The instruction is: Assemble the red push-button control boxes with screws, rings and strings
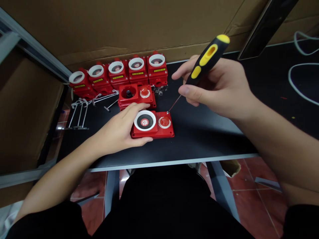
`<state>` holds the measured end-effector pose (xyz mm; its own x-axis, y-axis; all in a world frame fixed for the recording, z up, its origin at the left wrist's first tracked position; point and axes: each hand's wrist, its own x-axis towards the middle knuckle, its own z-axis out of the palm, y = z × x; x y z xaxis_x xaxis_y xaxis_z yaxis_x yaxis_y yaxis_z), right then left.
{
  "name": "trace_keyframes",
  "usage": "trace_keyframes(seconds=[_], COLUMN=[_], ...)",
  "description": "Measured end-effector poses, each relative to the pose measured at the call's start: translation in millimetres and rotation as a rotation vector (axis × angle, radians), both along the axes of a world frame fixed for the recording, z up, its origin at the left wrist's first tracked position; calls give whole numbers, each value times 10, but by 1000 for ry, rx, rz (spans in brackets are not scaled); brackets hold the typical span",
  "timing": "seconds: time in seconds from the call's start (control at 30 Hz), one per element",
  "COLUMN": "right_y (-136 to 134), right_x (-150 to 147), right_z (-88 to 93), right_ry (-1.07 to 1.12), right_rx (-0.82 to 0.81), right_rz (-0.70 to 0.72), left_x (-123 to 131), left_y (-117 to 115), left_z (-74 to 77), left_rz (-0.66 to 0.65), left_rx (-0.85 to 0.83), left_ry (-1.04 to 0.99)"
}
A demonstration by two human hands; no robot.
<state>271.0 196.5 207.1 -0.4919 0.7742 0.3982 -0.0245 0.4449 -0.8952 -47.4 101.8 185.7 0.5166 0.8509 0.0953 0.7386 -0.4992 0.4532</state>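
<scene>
My right hand (219, 86) grips a black and yellow screwdriver (203, 63), its thin shaft slanting down to the left. The tip meets a small screw (167, 112) at the upper right corner of a red alarm box (159, 133). This box lies flat and carries a white-ringed round sounder (145, 120) and a red lamp (164, 121). Around the box's left end my left hand (124, 127) is closed, thumb along the near side and fingers over the far side. Just behind sits another red box (122, 98) with an open round hole, partly hidden by my left hand.
Several red boxes with white rings (136, 63) stand in a row along the cardboard wall (139, 26). Metal T-shaped rods (79, 114) lie at the left of the black table (199, 139). Dark debris (159, 90) lies behind the boxes. A white cable (294, 83) loops at the right.
</scene>
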Motion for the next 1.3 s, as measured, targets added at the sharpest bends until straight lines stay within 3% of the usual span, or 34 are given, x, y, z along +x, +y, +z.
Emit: trace_keyframes(seconds=[0.27, 0.67, 0.87, 0.97, 1.13, 1.3], right_y=[-7, -11, -2, -6, 10, 49], right_x=[32, -60, -46, 27, 62, -10], right_z=[63, 45, 163, 223, 97, -55], right_ry=[-47, 132, 190, -33, -683, -871], right_rx=[0, -77, -110, -96, 170, 288], right_rz=[-29, -27, -42, 44, 21, 19], left_x=[-2, -19, -17, -11, -3, -14], left_y=[2, 7, 12, 8, -3, -1], left_z=[3, -4, 0, 4, 13, 7], left_rz=[-15, -18, -23, -21, -34, -13], left_rx=[8, 14, 18, 12, 30, 8], left_ry=[0, 12, -2, 17, 20, 27])
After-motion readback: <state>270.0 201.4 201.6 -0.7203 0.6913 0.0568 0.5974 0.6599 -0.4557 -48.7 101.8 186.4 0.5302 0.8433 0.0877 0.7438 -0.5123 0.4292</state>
